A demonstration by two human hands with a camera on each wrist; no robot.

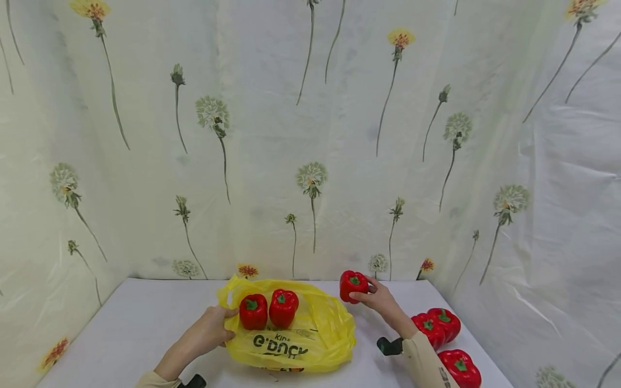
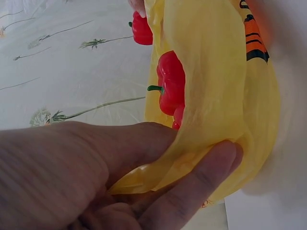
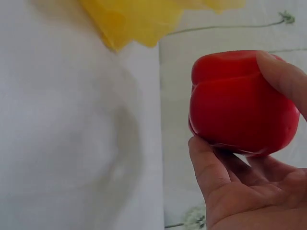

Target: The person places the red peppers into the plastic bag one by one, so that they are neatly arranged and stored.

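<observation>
A yellow plastic bag [image 1: 330, 334] with dark lettering lies on the table, its mouth spread apart. My left hand [image 1: 208, 333] pinches the bag's left edge between thumb and fingers; the left wrist view shows the film [image 2: 211, 86] folded in that grip. Two red bell peppers [image 1: 253, 311] with green stems sit side by side in the bag's opening. To the right of the bag, my right hand [image 1: 380, 299] holds another red bell pepper [image 3: 240, 105] up, thumb on one side and fingers on the other.
At the table's right side are more red bell peppers [image 1: 460, 369], partly behind the right forearm. The white table [image 1: 145, 312] ends at a curtain [image 1: 262, 215] printed with dandelions, which also hangs at both sides.
</observation>
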